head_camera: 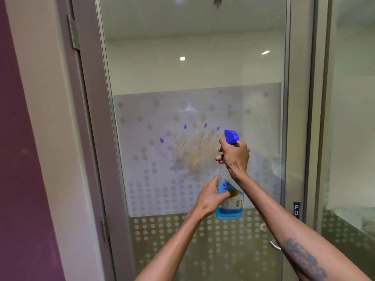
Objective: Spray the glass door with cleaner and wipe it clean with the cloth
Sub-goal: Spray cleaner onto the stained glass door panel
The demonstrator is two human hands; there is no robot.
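**Bottle raised, smear untouched**

While your right hand (234, 157) is wrapped around the neck of the spray bottle (230, 197), just under its blue trigger head (231, 136), your left hand (211, 197) is closed on the bottle's lower body, thumb and fingers pressed against the label. So both hands are clamped on the same bottle, one above the other, held up just in front of the glass door (194, 63). The nozzle points up and to the left, toward the soiled patch.

By the look of it, you are at the very start of the job. The yellowish-brown smear (192, 149) sits on the frosted, dotted band of the door at mid-height, ringed by a few small purple marks (161, 140). It looks dry and whole; I see no clear runs or droplets of cleaner on it, though fine mist would be hard to make out against the frosting. No wiping seems to have been done, and no cloth is in view, so you will have to fetch one once the glass is wet. Spraying, wiping and checking the pane all appear to be left.

As for writing: the bottle's label (226, 188) is blue and white with a small logo and a barcode lower down, but the brand name is too blurred to read. The bottle holds blue liquid in its lower part. On the door frame at right, a small dark sign (296, 209) shows the letters "PU", the rest cut off, probably "PUSH" or "PULL".
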